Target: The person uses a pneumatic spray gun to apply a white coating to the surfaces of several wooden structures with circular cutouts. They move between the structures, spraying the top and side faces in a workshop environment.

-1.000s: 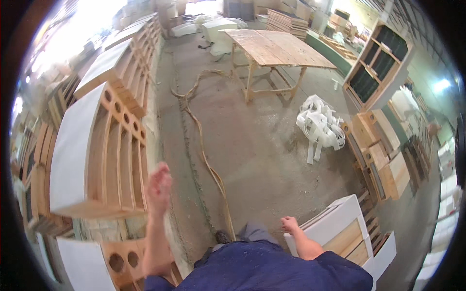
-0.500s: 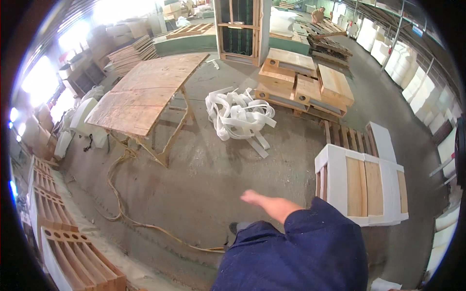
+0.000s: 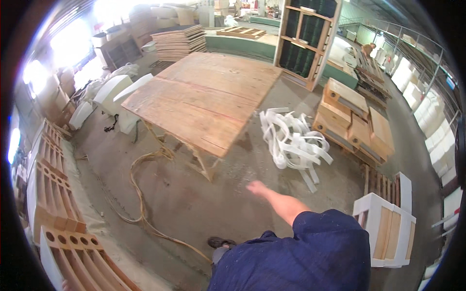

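Observation:
My right arm reaches forward from a dark blue sleeve. At its end my right hand [image 3: 256, 187] hangs over the grey floor, touching nothing; its fingers look loosely curled, somewhat blurred, and nothing shows in them. My left hand does not show. Ahead and to the left stands a large worn plywood-topped table [image 3: 208, 92] on wooden trestle legs. Just beyond my right hand, a tangled heap of white foam strips [image 3: 291, 140] lies on the floor beside the table. One dark shoe [image 3: 221, 241] of mine is on the floor.
A yellowish hose [image 3: 141, 194] winds across the floor on the left. Slatted wooden frames with round holes [image 3: 68, 242] line the left edge. Stacked wooden boxes [image 3: 352, 121] and a foam-wrapped wooden piece [image 3: 386, 230] stand right. A tall wooden frame [image 3: 310, 36] stands beyond; another person [image 3: 368, 48] is far off.
My view has swung left and moved nearer the table, so the table looks larger and the strips and boxes sit farther right. My right arm remains stretched forward.

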### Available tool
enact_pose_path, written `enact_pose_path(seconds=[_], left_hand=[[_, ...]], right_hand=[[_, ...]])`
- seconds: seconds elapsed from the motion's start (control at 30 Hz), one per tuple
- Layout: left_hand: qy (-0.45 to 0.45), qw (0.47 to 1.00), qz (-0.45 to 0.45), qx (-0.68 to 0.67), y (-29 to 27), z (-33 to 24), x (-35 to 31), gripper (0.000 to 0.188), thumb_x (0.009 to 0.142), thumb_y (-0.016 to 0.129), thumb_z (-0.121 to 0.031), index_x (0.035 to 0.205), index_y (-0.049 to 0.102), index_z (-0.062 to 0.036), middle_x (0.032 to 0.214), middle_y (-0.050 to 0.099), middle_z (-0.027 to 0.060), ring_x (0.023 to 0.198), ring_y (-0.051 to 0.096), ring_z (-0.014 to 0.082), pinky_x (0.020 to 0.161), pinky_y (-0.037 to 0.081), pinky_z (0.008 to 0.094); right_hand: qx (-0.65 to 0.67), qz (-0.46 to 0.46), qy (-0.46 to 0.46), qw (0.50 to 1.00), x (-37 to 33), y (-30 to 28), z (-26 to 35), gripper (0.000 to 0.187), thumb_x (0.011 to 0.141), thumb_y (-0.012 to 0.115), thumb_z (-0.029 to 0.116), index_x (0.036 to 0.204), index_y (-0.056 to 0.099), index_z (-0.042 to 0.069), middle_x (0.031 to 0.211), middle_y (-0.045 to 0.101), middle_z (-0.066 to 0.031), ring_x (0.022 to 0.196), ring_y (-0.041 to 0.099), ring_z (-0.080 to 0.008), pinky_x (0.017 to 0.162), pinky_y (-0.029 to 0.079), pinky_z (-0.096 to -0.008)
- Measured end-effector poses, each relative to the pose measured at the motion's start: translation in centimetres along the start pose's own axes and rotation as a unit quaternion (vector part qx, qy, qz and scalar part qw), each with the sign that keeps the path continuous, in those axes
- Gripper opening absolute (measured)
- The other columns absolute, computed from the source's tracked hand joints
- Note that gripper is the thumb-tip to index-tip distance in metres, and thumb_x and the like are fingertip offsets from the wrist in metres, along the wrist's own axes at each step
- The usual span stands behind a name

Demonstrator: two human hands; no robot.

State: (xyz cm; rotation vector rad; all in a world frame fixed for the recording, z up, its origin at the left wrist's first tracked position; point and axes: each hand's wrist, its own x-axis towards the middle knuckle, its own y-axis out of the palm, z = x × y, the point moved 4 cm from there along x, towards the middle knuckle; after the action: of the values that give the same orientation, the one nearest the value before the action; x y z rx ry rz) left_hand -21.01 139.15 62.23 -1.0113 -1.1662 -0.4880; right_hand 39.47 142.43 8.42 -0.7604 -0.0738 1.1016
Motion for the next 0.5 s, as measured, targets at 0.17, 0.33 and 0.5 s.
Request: enact_pose_path(seconds=[0.17,0.33,0.5], left_hand=[[-0.335,0.925,0.173,-0.046,10.6,19.8,-3.2,0.043,0.096,0.056,-0.031,0.124,0.052,0.0020,0.110,0.060,0.0134,0.099,0.060,0.0223,0.090,0.049,0.0364],[-0.431,0.859,0.250,-0.117,22.1,38.3,-5.3,0.034,0.091,0.058,-0.021,0.117,0.060,0.0011,0.099,0.064,0.0119,0.094,0.062,0.0166,0.087,0.049,0.0322],[-0.547,0.792,0.260,-0.070,33.1,59.3,-13.9,0.033,0.089,0.064,-0.014,0.118,0.061,0.0009,0.098,0.070,0.0095,0.089,0.063,0.0153,0.081,0.050,0.0283]], right_hand=[[-0.206,0.107,0.199,0.952,-0.3,9.0,-5.0,0.039,0.079,0.064,0.034,0.080,0.068,-0.005,0.066,0.064,-0.0181,0.052,0.059,-0.0286,0.053,0.050,-0.0425],[-0.102,0.268,0.327,0.901,3.3,20.6,3.5,0.035,0.077,0.067,0.036,0.070,0.067,0.002,0.064,0.062,-0.0117,0.056,0.060,-0.0230,0.051,0.050,-0.0395],[-0.136,0.329,0.285,0.890,19.6,32.2,15.1,0.033,0.077,0.068,0.031,0.061,0.057,0.004,0.055,0.053,-0.0093,0.046,0.050,-0.0223,0.042,0.039,-0.0392]])
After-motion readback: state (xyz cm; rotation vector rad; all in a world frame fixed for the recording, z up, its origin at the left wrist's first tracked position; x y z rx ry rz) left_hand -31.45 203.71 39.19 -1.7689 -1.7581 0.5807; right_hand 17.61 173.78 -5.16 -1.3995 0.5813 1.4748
